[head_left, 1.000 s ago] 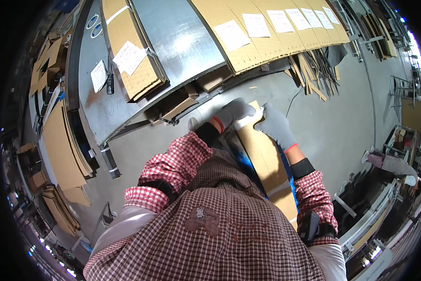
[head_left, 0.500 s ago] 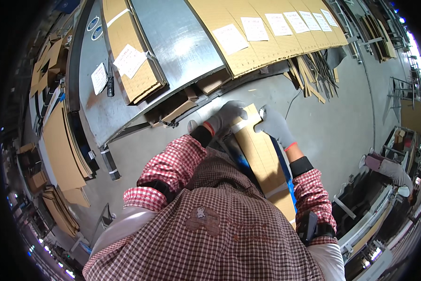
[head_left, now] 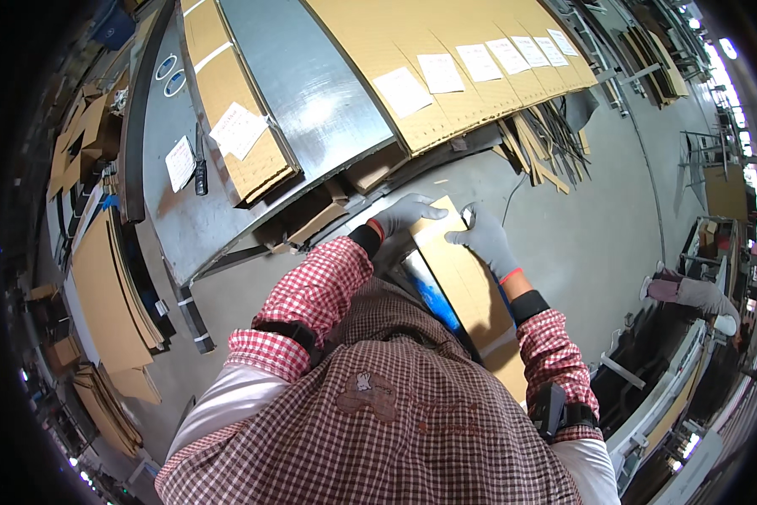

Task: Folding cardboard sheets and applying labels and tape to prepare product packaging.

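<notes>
In the head view, we look down on two gloved hands at the far end of a long piece of cardboard. It lies in front of the apron, between the table and the body, slanting from the hands down to the right forearm. A pale band crosses it lower down, and something blue shows along its left side; we cannot tell what that is.

The left hand is at the far left corner of the cardboard, its fingers bent and touching the edge; we cannot tell whether they pinch it. The right hand is at the right edge, thumb on the cardboard, with a gap between thumb and forefinger. Its other fingers are partly hidden, so we cannot tell how firmly it holds.

Beyond the hands we see a metal table. On it lie a wide row of cardboard stacks with white papers on top, a narrow cardboard stack with a tilted paper, and a white card beside a black tool. Thin scraps hang near the table's right end. At the far right we see another person bending forward.
</notes>
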Demonstrator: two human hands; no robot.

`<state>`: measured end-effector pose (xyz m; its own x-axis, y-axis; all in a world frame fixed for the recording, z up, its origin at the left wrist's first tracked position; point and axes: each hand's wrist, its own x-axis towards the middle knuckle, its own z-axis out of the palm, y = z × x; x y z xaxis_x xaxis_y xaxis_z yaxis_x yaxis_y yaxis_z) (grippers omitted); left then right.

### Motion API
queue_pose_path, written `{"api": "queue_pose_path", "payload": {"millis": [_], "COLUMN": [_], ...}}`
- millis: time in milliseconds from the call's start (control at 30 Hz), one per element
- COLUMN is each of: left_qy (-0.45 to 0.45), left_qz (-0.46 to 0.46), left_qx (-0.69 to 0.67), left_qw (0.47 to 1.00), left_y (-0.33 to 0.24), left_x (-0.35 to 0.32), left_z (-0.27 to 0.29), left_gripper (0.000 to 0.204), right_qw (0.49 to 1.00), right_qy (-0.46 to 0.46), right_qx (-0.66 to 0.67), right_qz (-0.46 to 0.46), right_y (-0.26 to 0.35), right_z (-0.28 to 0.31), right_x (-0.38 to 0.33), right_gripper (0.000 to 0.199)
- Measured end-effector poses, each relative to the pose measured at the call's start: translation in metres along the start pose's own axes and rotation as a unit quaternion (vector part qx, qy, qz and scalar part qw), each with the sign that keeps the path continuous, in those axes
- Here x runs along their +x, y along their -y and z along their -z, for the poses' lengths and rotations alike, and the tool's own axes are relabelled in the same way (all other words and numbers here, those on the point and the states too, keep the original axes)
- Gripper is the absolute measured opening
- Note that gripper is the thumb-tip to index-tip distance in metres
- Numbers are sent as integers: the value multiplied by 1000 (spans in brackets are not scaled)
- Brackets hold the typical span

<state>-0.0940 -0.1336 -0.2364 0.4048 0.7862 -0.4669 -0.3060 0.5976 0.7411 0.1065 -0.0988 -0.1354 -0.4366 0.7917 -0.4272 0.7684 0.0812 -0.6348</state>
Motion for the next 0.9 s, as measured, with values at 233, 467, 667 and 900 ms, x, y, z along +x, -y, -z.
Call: {"api": "queue_pose_path", "payload": {"millis": [233, 467, 667, 900], "left_qy": [-76, -311, -276, -87], "left_qz": [-92, -211, -315, -277], "left_qx": [204, 382, 646, 817], "left_qw": [972, 844, 639, 498], "left_y": [-85, -302, -252, -203], "left_x": [-84, -115, -71, -53], "left_z": [-17, 227, 161, 181], "left_gripper": [42, 32, 30, 38], "right_qw": [975, 870, 823, 925], "right_qy": [-142, -194, -205, -47], "right_qx": [159, 452, 528, 304], "right_qz": [-62, 29, 35, -224], "right_y": [-19, -40, 18, 52], "right_z": [29, 92, 16, -42], "right_x": [-68, -96, -124, -160], "right_gripper": [35, 33, 38, 20]}}
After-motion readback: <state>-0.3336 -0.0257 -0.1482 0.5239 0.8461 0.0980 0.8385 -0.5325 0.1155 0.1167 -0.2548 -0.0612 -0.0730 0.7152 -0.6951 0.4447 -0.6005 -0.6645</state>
